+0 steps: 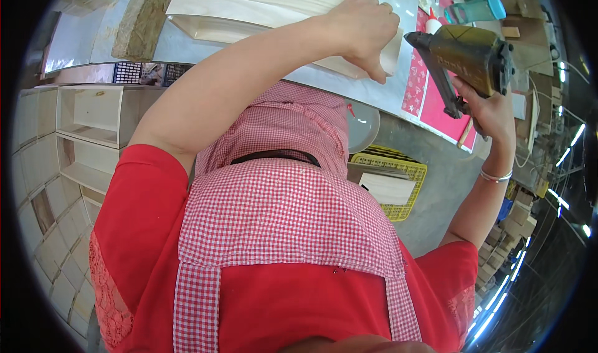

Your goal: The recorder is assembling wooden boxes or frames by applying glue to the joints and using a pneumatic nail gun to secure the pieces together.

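Note:
A long, pale wooden box [249, 1] lies on the worktable in front of me. My left hand [366, 34] reaches across to its right end, with the fingers curled over the end board and the thumb stretched down along it. In my right hand [492, 113], raised at the table's right side, is a nail gun [467, 54]. My fingers wrap its grip, and its nose points left toward the box end, apart from the wood. The underside of my left palm is hidden.
A rough wooden block [146, 16] lies at the table's left. Right of the box are a pink patterned sheet [439, 104], a white glue bottle [432, 24] and a teal bottle [473, 10]. Below stands a yellow crate [416, 194] holding boards. Wooden boxes [90, 113] are stacked at left.

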